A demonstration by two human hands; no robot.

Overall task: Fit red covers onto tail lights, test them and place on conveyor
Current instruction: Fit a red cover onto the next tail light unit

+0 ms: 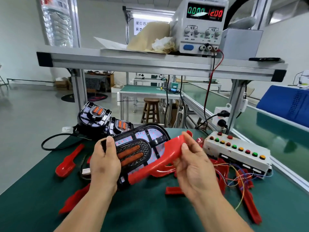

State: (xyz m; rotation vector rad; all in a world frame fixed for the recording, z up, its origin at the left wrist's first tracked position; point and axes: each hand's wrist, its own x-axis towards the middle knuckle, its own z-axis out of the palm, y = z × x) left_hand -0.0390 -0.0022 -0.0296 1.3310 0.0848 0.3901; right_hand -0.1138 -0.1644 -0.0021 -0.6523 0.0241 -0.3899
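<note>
My left hand (104,166) grips the left end of a black tail light (138,148) with two orange strips, held above the green mat. My right hand (192,164) pinches a curved red cover (165,156) that lies against the light's lower right edge. Two more tail lights (100,118) lie at the mat's far left. Loose red covers lie around: one (68,163) on the left, one (73,200) under my left forearm, several (247,193) on the right. The conveyor belt (274,136) runs along the right.
A white test box (237,151) with coloured buttons and loose wires sits right of my hands. A power supply (200,25) reading 0.000 and 12.00 stands on the overhead shelf (117,62). A blue bin (287,104) sits beyond the conveyor. A black cable (50,141) loops at left.
</note>
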